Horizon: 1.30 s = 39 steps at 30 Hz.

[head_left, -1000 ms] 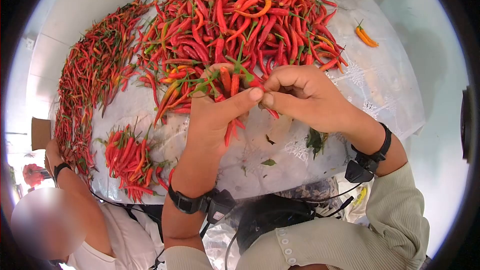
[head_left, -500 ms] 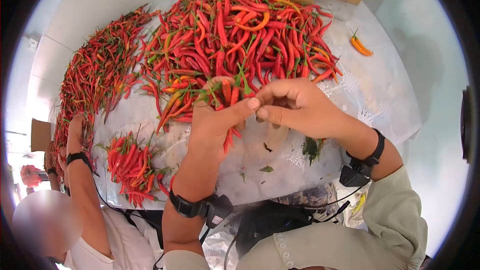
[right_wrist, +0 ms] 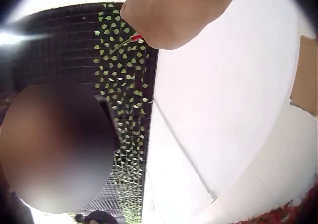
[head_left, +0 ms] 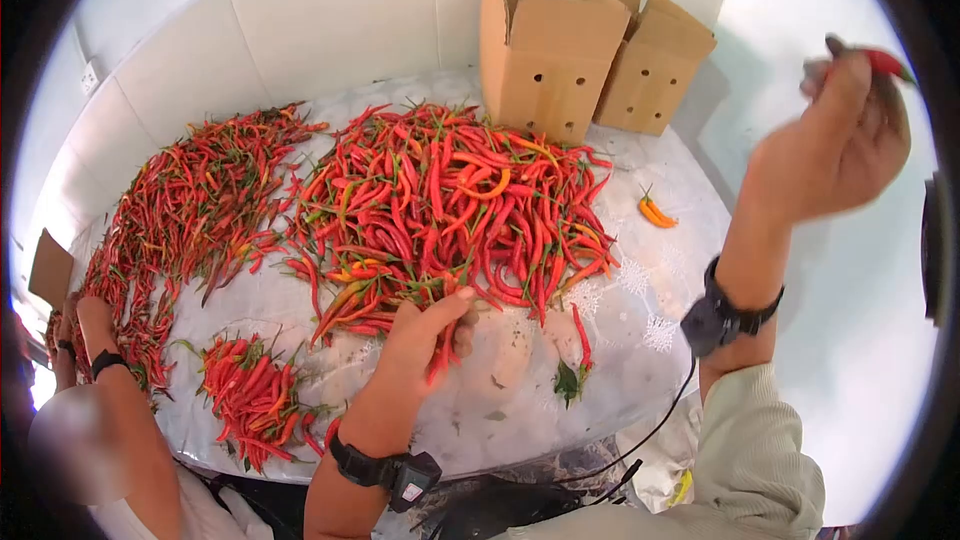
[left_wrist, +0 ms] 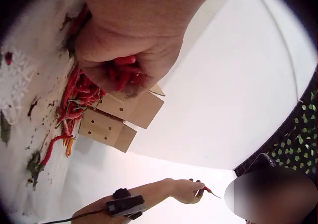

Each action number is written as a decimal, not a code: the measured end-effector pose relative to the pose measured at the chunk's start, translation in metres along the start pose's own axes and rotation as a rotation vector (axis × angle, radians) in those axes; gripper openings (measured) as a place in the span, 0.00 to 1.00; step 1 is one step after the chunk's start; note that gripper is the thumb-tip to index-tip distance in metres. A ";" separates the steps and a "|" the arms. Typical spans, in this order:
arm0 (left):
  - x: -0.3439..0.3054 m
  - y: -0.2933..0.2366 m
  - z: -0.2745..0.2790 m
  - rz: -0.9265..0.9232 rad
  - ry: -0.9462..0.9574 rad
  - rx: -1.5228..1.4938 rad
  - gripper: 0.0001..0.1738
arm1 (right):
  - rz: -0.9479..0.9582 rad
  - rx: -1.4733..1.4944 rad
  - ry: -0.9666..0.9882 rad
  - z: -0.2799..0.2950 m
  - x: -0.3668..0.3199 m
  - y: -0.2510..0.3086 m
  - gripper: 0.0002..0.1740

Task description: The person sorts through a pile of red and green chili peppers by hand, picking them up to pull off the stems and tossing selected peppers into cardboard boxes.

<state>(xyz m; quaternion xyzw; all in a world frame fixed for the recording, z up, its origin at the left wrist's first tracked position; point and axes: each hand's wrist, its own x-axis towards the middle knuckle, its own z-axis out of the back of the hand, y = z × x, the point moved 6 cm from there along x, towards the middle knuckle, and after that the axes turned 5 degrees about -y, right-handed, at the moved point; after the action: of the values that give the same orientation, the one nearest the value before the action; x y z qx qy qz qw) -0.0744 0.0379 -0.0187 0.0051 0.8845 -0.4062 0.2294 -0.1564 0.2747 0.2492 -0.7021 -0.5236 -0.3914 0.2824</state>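
My left hand (head_left: 425, 335) holds a small bunch of red chili peppers (head_left: 440, 360) over the near edge of a large chili pile (head_left: 460, 210). In the left wrist view, red chili tips (left_wrist: 125, 75) show inside the curled fingers. High at the right, away from the table, my raised right hand (head_left: 825, 145) pinches one red chili pepper (head_left: 885, 62) with a green stem. That chili's red end (right_wrist: 135, 37) sticks out past the hand in the right wrist view. A loose red chili (head_left: 582, 335) lies beside a dark green leaf (head_left: 568, 380).
Two cardboard boxes (head_left: 560, 60) stand behind the large pile. To the left spreads another pile of thinner chilies (head_left: 200, 200), where another person's arm (head_left: 110, 340) reaches in. A small chili heap (head_left: 245, 400) sits at front left. Orange chilies (head_left: 655, 212) lie apart at right.
My right hand has left my left hand's side and swung up and right with a red chili. The head view has tilted up, showing more of the boxes. The left hand keeps its bunch.
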 end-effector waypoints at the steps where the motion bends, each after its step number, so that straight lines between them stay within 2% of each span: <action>1: 0.000 -0.001 0.000 -0.003 0.008 -0.004 0.07 | 0.038 -0.006 -0.101 -0.012 0.005 -0.004 0.08; 3: -0.001 -0.001 0.001 -0.002 0.016 -0.008 0.07 | 0.050 -0.136 0.031 -0.045 0.004 -0.055 0.12; 5: -0.001 -0.003 0.001 -0.017 -0.016 -0.033 0.07 | 0.010 -0.435 0.570 -0.090 -0.031 -0.112 0.12; 7: -0.002 -0.008 0.000 -0.024 -0.021 -0.032 0.08 | 0.155 -0.446 0.714 -0.092 -0.075 -0.106 0.13; 9: -0.004 -0.008 -0.001 -0.013 -0.005 -0.025 0.08 | -0.198 -0.372 0.821 -0.074 -0.109 -0.082 0.14; 13: -0.008 -0.007 -0.008 -0.059 0.059 0.021 0.09 | -0.365 -0.196 1.273 -0.035 -0.200 -0.043 0.11; 16: -0.004 -0.006 -0.007 -0.087 0.072 0.053 0.09 | -0.309 -0.053 1.243 -0.023 -0.239 -0.030 0.10; 20: -0.003 -0.005 -0.007 -0.051 0.062 0.043 0.09 | -0.216 -0.188 1.346 -0.029 -0.244 -0.024 0.11; 23: -0.001 -0.002 -0.005 -0.022 0.037 0.032 0.09 | -0.220 -0.177 1.412 -0.027 -0.241 -0.019 0.11; 26: 0.001 -0.001 -0.001 0.010 -0.019 0.015 0.09 | -0.236 0.009 1.324 -0.014 -0.226 0.001 0.10; 29: 0.003 0.002 0.003 -0.010 -0.025 -0.033 0.09 | -0.221 0.068 1.159 0.002 -0.207 0.023 0.09; 31: 0.002 -0.002 -0.001 -0.049 0.007 -0.083 0.10 | -0.111 0.110 1.121 0.012 -0.203 0.039 0.12; 32: 0.002 -0.004 -0.001 -0.092 0.019 -0.063 0.14 | -0.054 0.134 1.097 0.015 -0.202 0.046 0.13; 35: 0.001 -0.009 -0.002 -0.136 0.078 -0.090 0.17 | 0.015 0.318 1.132 0.022 -0.210 0.064 0.16; 36: 0.001 -0.010 -0.005 -0.183 0.079 -0.173 0.17 | 0.029 0.318 1.141 0.022 -0.209 0.070 0.18; 39: 0.001 -0.009 -0.004 -0.183 0.055 -0.137 0.15 | 0.033 0.346 1.126 0.024 -0.212 0.073 0.17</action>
<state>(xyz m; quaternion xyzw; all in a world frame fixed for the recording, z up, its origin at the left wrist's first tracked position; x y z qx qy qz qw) -0.0783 0.0343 -0.0101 -0.0803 0.9130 -0.3637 0.1665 -0.1115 0.1639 0.0582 -0.3378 -0.3383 -0.6083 0.6336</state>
